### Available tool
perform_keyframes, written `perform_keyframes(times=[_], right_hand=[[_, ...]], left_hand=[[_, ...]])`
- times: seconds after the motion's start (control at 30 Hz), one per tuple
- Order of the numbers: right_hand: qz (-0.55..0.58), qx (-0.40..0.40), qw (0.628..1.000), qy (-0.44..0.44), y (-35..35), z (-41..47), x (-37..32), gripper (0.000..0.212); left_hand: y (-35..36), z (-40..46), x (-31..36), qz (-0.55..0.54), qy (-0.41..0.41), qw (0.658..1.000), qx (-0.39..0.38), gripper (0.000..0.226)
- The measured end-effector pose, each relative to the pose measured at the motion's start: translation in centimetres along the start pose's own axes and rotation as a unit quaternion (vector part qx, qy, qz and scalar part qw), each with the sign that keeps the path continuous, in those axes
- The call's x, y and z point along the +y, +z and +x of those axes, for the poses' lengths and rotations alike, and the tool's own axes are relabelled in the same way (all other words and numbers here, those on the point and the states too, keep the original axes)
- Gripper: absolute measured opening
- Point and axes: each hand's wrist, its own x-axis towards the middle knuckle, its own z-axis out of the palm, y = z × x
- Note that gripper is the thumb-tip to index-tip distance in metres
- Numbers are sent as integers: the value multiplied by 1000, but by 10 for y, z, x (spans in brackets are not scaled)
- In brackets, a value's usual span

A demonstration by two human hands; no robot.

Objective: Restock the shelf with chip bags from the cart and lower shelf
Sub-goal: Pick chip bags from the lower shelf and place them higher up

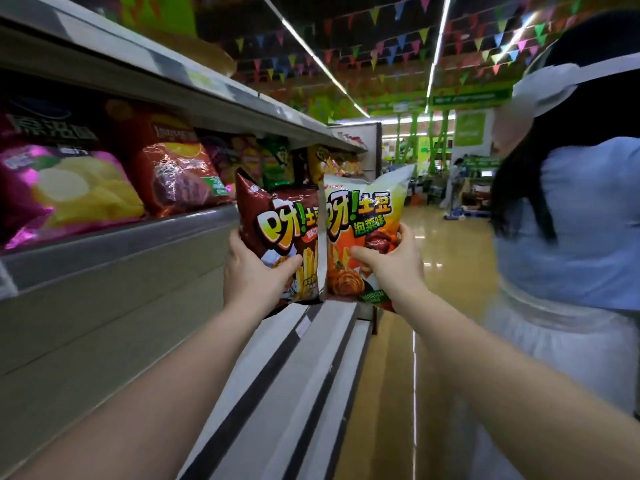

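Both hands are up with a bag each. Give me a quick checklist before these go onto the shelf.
1. Left hand has a firm grip on the brown chip bag: ok.
2. Right hand has a firm grip on the orange chip bag: ok.
3. Bags upright, fronts readable: ok.
4. Free slot on the shelf for them: cannot tell, the visible row looks full.
5. Person in a blue top close on the right, clear of the arms: ok.

i see a glossy floor (398,358), strip lights (311,53), coloured bunting (391,46) overhead, a person (581,220) beside me.
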Motion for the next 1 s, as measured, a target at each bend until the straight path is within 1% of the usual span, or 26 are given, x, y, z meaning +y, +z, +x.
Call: perform_keyframes(times=[0.07,0.17,0.23,0.33,0.47,0.6,0.63,0.67,0.73,0.77,0.8,0.83,0.9,0.93,1.0], right_hand=[[7,-19,1000,-4,-3,37,8,78],[25,-34,999,-22,-3,95,19,69],[50,-51,997,-29,1,128,22,64],[66,-69,995,-43,12,171,23,76],[81,-76,991,-68,35,225,25,85],[90,-102,989,-61,62,266,17,78],[90,-116,988,-52,68,276,15,81],[88,-127,987,-46,75,286,12,92],[92,-158,983,-35,89,308,12,122],[97,-173,980,-25,98,321,14,131],[102,-192,976,-14,105,328,12,131],[112,-214,970,2,112,335,11,120],[130,-271,953,31,126,343,5,75],[129,-300,944,39,135,350,4,59],[127,-348,928,39,152,360,0,48]], left_hand=[[27,20,7,-2,-11,1000,11,91],[61,51,17,-2,3,999,41,84],[76,71,22,5,5,999,51,86],[91,105,28,32,11,997,66,93],[98,146,34,63,3,995,81,96],[94,186,40,88,-51,990,98,87],[92,196,41,96,-68,988,99,87],[89,205,43,105,-82,987,96,89],[83,220,46,115,-106,984,88,86],[79,226,46,112,-119,983,88,83],[76,232,46,106,-132,981,91,80],[72,236,46,102,-145,979,97,79],[65,245,46,97,-160,976,109,81],[61,249,46,100,-162,974,119,81],[55,254,45,106,-163,970,143,82]])
